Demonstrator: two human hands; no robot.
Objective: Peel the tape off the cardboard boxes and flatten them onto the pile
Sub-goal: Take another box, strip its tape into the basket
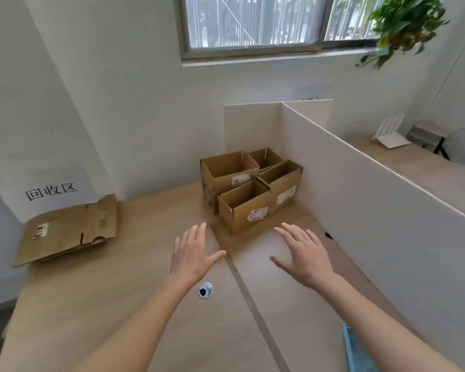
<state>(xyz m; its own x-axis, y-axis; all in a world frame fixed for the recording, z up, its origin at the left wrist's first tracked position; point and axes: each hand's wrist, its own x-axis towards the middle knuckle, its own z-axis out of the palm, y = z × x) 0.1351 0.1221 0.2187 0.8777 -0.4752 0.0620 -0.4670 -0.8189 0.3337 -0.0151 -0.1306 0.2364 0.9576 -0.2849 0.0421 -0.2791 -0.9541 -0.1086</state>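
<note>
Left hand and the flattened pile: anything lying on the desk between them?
No. In the head view only bare desk lies between the left hand and the flattened pile.

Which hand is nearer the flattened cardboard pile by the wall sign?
Left. The left hand hovers to the right of the flattened cardboard pile; the right hand is farther right, beyond the left.
</note>
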